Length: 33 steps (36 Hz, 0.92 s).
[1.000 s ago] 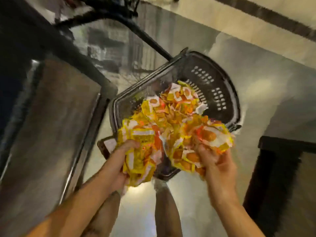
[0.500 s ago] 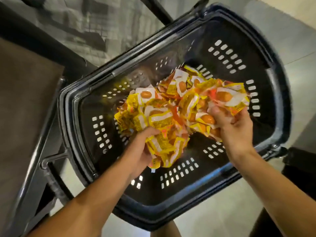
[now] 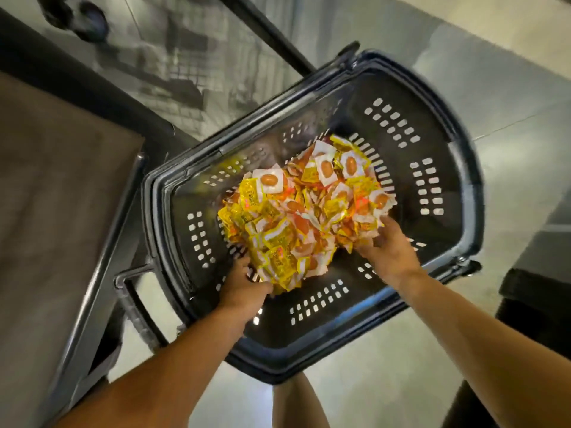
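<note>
Step in hand, by our judgement: lowering a heap of packets [image 3: 296,217] into the basket [image 3: 463,168]. The heap sits low in its middle. Left grip [image 3: 244,285] curls round the near edge, and right grip [image 3: 386,251] has its fingers dug into the right edge, both holding packets. Next we should release and lift both clear of the rim. The counter [image 3: 61,211] stands to the left. The basket handle [image 3: 133,304] lies near the left wrist and may snag it.

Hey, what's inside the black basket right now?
A heap of yellow and white packets, with the left hand and right hand dug into its near edge. The basket floor under the heap and most fingertips are covered.
</note>
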Motion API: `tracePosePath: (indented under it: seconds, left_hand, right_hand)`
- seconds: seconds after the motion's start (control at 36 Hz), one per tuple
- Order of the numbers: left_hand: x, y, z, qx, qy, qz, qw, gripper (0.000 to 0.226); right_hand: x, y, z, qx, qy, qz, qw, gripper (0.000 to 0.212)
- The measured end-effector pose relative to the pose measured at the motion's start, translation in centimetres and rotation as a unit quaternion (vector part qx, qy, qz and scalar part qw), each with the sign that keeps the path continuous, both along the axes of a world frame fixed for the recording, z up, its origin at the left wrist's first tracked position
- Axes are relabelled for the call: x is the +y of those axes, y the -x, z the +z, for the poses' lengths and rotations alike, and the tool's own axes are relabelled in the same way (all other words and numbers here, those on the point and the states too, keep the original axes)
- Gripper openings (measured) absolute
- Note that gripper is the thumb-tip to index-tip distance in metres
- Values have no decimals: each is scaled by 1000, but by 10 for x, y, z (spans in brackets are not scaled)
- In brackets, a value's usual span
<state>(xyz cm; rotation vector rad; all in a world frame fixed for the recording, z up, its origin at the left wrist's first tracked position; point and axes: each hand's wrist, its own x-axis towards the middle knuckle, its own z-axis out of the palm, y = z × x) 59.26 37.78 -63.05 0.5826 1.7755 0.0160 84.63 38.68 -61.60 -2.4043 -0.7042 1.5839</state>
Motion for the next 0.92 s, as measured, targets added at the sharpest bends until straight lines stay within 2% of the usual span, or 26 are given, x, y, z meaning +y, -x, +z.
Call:
tracePosePath:
  seconds: [0.06, 0.17, 0.25, 0.31, 0.39, 0.44, 0.5, 0.58, 0.75, 0.83, 0.92]
  left_hand:
    - [0, 9, 26, 1, 1, -47, 999, 59]
    - [5, 29, 105, -13, -1, -147, 989, 58]
    - [11, 42, 180, -11, -28, -222, 975, 58]
    - [16, 48, 232, -4, -56, -269, 961, 57]
    - [24, 56, 305, 5, -117, -352, 929, 55]
    - [30, 59, 351, 5, -151, -405, 902, 56]
    - [34, 60, 394, 0, -198, -431, 881, 55]
    - [29, 64, 450, -9, -284, -427, 858, 53]
    - [-28, 89, 521, 11, -412, -360, 837, 54]
    - [-68, 111, 534, 30, -420, -329, 845, 55]
    - [-109, 136, 542, 66, -416, -289, 860, 53]
  right_hand:
    - [-10, 6, 26, 12, 12, 24, 1000, 62]
    - [-32, 20, 93, 43, 23, 61, 997, 41]
    - [-41, 28, 156, 68, 46, 30, 996, 55]
    - [-41, 33, 201, 73, 23, 34, 996, 54]
    - [-37, 43, 268, 48, -32, 48, 997, 33]
    - [-33, 53, 315, 40, -74, 84, 993, 30]
    - [-30, 60, 359, 42, -121, 135, 983, 42]
    - [-29, 68, 420, 33, -185, 156, 970, 52]
    - [-64, 81, 489, 40, -323, 215, 921, 47]
    - [-85, 84, 502, 58, -351, 257, 898, 50]
    - [-98, 87, 509, 80, -340, 296, 889, 53]
